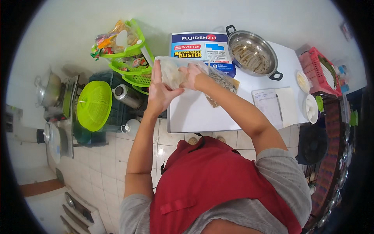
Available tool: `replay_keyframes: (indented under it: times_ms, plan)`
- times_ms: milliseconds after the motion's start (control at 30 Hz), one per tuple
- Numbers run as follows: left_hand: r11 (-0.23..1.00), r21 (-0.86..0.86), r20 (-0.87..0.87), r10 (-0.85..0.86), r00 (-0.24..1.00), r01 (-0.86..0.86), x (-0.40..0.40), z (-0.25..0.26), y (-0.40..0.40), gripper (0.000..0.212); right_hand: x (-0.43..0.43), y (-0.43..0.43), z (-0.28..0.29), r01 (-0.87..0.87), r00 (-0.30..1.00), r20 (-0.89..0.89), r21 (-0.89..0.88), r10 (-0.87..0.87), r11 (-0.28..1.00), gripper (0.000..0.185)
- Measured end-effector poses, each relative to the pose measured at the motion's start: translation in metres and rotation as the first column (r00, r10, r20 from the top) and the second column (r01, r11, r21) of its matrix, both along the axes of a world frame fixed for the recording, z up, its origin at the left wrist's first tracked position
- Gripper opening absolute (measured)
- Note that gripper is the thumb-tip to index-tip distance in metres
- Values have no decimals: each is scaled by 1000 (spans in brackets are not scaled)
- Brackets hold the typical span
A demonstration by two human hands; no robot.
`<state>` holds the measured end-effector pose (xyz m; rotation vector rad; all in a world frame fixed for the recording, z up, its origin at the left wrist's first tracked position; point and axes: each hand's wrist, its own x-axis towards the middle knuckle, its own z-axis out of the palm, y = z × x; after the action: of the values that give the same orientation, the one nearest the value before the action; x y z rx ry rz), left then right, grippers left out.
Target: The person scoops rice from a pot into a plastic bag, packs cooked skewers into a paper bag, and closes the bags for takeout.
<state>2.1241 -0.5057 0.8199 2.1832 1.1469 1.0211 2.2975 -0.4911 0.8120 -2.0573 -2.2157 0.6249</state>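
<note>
Both of my hands hold a clear plastic bag (172,73) with pale contents above the white tabletop (187,117). My left hand (161,93) grips its left side, thumb in front and fingers raised behind. At the bag's right part, my right hand (191,76) has its fingers bent against the plastic. Partly under my right forearm lies another clear bag (222,83) with grey, speckled contents. Behind the bags is a blue and white printed Fujidenzo panel (188,44). Which layer of plastic each finger pinches cannot be told.
A two-handled steel pan (251,54) with brown residue stands at the back right. Right of me are an open notebook (267,102) with a pen, a white bowl (310,108) of white items and a red basket (324,73). Leftward stand a green tiered rack (128,52), a green strainer (95,106) and a flask (128,95).
</note>
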Motion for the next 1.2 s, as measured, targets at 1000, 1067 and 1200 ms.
replay_keyframes:
  times_ms: [1000, 1067, 1200]
  plan:
    - [978, 208, -287, 91, 953, -31, 17, 8, -80, 26, 150, 41, -61, -35, 997, -68, -58, 31, 998, 49]
    - [984, 181, -325, 65, 943, -6, 12, 9, -80, 35, 155, 32, -59, -11, 982, -191, -43, 3, 999, 48]
    - [999, 36, -460, 0, 888, 18, 4, 14, -81, 51, 162, -6, -31, -52, 951, -300, 92, 77, 994, 36]
